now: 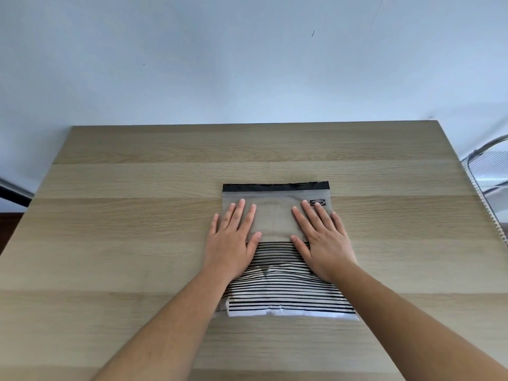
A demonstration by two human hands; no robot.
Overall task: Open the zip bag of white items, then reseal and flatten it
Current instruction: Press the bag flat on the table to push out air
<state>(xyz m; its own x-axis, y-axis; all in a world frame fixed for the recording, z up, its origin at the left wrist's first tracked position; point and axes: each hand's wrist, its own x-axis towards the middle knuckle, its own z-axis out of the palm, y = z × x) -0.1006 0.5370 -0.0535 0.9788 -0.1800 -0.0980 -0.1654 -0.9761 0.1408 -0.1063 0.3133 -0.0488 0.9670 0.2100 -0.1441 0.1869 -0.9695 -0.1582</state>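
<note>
A clear zip bag (275,215) with a black zip strip (275,186) along its far edge lies flat on the wooden table (137,215). Its near half carries black stripes, and white items (288,312) show through at the bottom. My left hand (233,237) lies palm down on the bag's left side, fingers spread. On the right side rests my right hand (321,240), also flat with spread fingers. Both hands press on the bag and grip nothing. The zip strip looks straight and lies flat.
A pale wall rises behind the table's far edge. A clear plastic and wire object (489,171) stands off the table's right edge. A dark bar (13,193) shows at the left edge.
</note>
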